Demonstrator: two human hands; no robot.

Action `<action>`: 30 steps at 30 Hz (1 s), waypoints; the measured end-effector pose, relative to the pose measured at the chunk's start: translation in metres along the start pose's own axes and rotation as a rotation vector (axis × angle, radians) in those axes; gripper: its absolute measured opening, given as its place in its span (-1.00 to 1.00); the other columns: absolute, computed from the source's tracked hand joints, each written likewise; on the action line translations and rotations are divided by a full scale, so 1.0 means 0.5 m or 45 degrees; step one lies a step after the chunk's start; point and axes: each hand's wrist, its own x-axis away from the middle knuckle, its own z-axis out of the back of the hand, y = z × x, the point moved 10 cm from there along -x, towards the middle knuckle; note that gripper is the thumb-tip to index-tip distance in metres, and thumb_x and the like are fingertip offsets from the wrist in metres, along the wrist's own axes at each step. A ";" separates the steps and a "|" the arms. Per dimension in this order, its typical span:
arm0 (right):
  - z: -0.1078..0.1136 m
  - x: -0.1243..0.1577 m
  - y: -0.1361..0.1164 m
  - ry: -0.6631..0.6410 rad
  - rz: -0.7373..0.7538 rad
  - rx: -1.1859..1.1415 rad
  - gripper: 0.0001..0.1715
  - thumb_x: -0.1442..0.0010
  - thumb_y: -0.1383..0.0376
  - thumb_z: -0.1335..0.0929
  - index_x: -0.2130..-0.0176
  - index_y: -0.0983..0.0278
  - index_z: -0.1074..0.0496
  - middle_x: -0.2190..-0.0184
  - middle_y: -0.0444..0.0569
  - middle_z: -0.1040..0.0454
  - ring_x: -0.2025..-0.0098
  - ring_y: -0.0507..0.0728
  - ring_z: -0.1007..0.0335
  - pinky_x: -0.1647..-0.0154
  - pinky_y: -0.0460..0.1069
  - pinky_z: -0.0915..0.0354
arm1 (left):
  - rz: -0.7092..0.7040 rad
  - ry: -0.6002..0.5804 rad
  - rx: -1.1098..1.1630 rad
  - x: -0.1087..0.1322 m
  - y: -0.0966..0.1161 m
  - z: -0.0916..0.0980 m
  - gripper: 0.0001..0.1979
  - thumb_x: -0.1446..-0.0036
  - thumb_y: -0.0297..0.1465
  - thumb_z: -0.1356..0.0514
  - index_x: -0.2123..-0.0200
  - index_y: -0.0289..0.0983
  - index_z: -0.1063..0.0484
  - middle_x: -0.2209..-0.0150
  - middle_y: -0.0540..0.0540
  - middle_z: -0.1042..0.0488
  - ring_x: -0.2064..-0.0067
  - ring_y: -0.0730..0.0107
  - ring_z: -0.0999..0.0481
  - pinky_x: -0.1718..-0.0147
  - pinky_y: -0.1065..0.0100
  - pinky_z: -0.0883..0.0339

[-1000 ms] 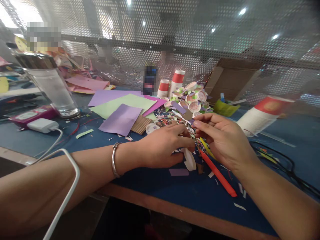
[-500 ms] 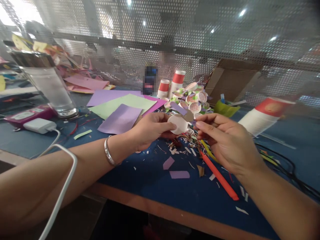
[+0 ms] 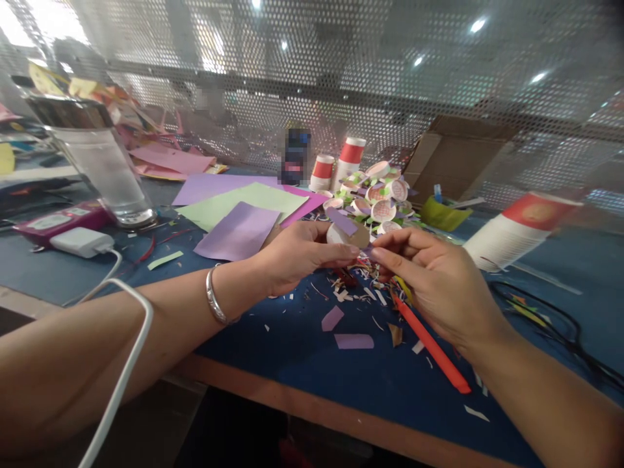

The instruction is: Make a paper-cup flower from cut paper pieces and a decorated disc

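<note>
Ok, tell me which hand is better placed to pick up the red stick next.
Probably the right hand: the red stick lies right beside it, while the left hand is farther off, holding a white disc. The right would likely need to release its purple paper first.

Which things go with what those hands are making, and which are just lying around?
Probably for the job:
white round piece
brown piece
purple strips
piled round pieces

Seemingly just lying about:
clear bottle
white charger
cardboard
</note>
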 end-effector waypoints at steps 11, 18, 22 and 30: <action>-0.020 0.003 0.014 -0.088 -0.095 -0.121 -0.56 0.04 0.07 -0.62 0.28 0.23 -0.51 0.43 -0.16 -0.50 0.41 -0.01 -0.44 0.40 -0.11 -0.44 | 0.047 -0.138 -0.142 0.001 -0.009 -0.020 -0.91 -0.21 -0.48 -0.30 0.34 -0.39 -0.56 0.34 -0.10 -0.58 0.33 0.52 -0.56 0.23 0.43 -0.44; -0.027 0.004 0.018 -0.130 -0.128 -0.177 -0.50 0.07 0.10 -0.64 0.27 0.22 -0.42 0.44 -0.20 -0.47 0.45 -0.01 -0.42 0.41 -0.10 -0.43 | 0.072 -0.051 -0.190 0.005 -0.007 -0.010 -0.82 -0.27 -0.46 -0.25 0.41 -0.38 -0.52 0.51 -0.02 -0.48 0.50 0.59 -0.44 0.46 0.51 -0.33; -0.031 0.006 0.013 -0.134 -0.154 -0.172 -0.50 0.09 0.09 -0.64 0.28 0.22 -0.43 0.44 -0.20 -0.46 0.44 -0.01 -0.43 0.40 -0.10 -0.44 | 0.035 -0.017 -0.149 0.002 -0.001 -0.002 -0.78 -0.28 -0.48 -0.23 0.45 -0.36 -0.49 0.50 -0.01 -0.48 0.51 0.62 -0.43 0.47 0.52 -0.29; -0.029 0.008 0.010 -0.129 -0.166 -0.157 -0.49 0.09 0.10 -0.64 0.28 0.23 -0.42 0.44 -0.20 -0.46 0.43 -0.01 -0.41 0.40 -0.09 -0.44 | 0.021 -0.004 -0.139 0.004 0.006 0.003 -0.84 -0.25 -0.43 -0.27 0.40 -0.34 -0.49 0.48 0.01 -0.47 0.49 0.60 -0.39 0.45 0.47 -0.26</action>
